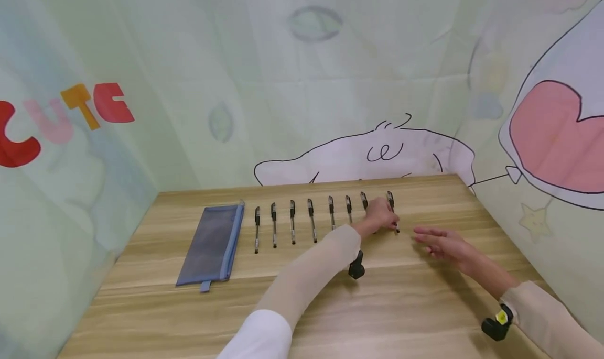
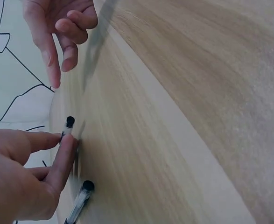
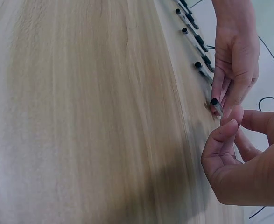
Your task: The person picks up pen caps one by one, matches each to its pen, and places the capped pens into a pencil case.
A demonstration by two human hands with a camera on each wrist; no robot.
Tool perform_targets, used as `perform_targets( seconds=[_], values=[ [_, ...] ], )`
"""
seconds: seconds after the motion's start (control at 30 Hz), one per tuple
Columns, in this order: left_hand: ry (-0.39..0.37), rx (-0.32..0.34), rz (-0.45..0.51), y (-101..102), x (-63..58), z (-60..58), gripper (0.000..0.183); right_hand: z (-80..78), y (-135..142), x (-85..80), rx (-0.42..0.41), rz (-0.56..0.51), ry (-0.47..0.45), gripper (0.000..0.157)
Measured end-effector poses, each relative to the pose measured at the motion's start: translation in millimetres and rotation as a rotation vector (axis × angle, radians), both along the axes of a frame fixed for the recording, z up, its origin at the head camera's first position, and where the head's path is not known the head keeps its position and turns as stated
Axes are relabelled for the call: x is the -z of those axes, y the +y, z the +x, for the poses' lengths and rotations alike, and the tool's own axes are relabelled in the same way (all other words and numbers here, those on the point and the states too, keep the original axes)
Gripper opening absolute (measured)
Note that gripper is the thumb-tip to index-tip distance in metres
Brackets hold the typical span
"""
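My left hand pinches the rightmost black-capped pen between thumb and finger. In the left wrist view, the clear barrel end of that pen shows past the fingertips, and a neighbouring pen lies nearby. To its right, my right hand hovers over the table with fingers loosely bent and nothing in them. The right wrist view has the right hand in front of the left hand, which partly hides the pinched pen.
Several similar pens stretch leftward in a row, caps toward the back, among them the leftmost pen. A blue mesh zipper pouch lies left of the row. The wooden table meets a printed cloth backdrop behind.
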State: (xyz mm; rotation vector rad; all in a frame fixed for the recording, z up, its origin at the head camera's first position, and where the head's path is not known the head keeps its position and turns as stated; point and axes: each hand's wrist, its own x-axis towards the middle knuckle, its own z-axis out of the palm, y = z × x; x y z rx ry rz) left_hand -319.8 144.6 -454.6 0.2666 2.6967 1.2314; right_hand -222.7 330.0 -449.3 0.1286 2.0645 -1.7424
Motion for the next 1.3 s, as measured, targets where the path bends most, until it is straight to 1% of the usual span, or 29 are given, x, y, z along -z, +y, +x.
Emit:
perform_targets(
  seconds=[0.03, 0.1, 0.17, 0.2, 0.3, 0.4, 0.5, 0.57, 0.63, 0.7, 0.77, 0.83, 0.9, 1.03, 1.1, 1.17, 1.3],
  values=[
    [0.033, 0.003, -0.037, 1.3, 1.8, -0.3, 0.041, 1.3, 1.9, 0.4, 0.008, 0.001, -0.002, 0.057],
    [0.072, -0.004, -0.087, 3.6, 5.4, -0.9, 0.040, 3.1, 4.0, 1.3, 0.015, 0.006, -0.002, 0.058],
    [0.098, -0.018, -0.109, 5.4, 8.9, -2.0, 0.041, 3.7, 4.5, 1.6, 0.028, 0.007, -0.005, 0.059],
    [0.100, -0.023, -0.108, 6.5, 10.4, -2.6, 0.041, 3.7, 4.7, 1.7, 0.032, 0.005, -0.005, 0.059],
    [0.088, -0.025, -0.055, 10.9, 13.1, -5.2, 0.046, 3.5, 6.7, 0.6, 0.051, 0.000, -0.005, 0.059],
    [0.045, -0.049, 0.052, 7.4, 11.4, -2.9, 0.051, 2.7, 5.9, 0.0, 0.053, -0.006, -0.004, 0.057],
    [-0.029, -0.107, 0.177, 3.8, 9.7, -0.1, 0.053, 2.4, 6.6, 0.2, 0.050, -0.005, -0.001, 0.055],
    [-0.077, -0.154, 0.228, 1.9, 9.1, 1.1, 0.049, 2.4, 6.7, 0.7, 0.050, -0.003, -0.002, 0.055],
    [-0.121, -0.190, 0.268, -0.2, 8.0, 2.5, 0.033, 2.7, 6.5, 1.3, 0.051, -0.008, -0.004, 0.053],
    [-0.159, -0.208, 0.289, -2.3, 5.7, 4.5, 0.015, 2.8, 6.3, 1.7, 0.048, -0.015, -0.006, 0.053],
    [-0.191, -0.215, 0.325, -4.5, 2.4, 6.5, 0.009, 2.3, 6.2, 1.5, 0.046, -0.019, -0.004, 0.054],
    [-0.219, -0.206, 0.359, -8.8, -1.9, 9.9, 0.011, 2.0, 5.0, 0.7, 0.043, -0.021, -0.003, 0.055],
    [-0.239, -0.181, 0.420, -16.3, -7.3, 14.7, 0.013, 2.0, 2.8, -0.8, 0.029, -0.022, 0.001, 0.055],
    [-0.286, -0.087, 0.507, -39.2, -20.1, 23.6, 0.023, 1.0, -1.9, -4.6, 0.022, -0.028, 0.002, 0.055],
    [-0.316, -0.044, 0.531, -55.1, -26.0, 27.9, 0.028, 0.9, -4.4, -6.3, 0.011, -0.025, 0.005, 0.055],
    [-0.338, -0.004, 0.540, -73.6, -30.8, 32.6, 0.030, 1.1, -8.4, -7.8, 0.019, -0.011, 0.002, 0.057],
    [-0.361, 0.030, 0.546, -117.5, -36.1, 41.7, 0.029, 0.7, -15.2, -9.9, 0.001, 0.019, 0.012, 0.059]
  ],
)
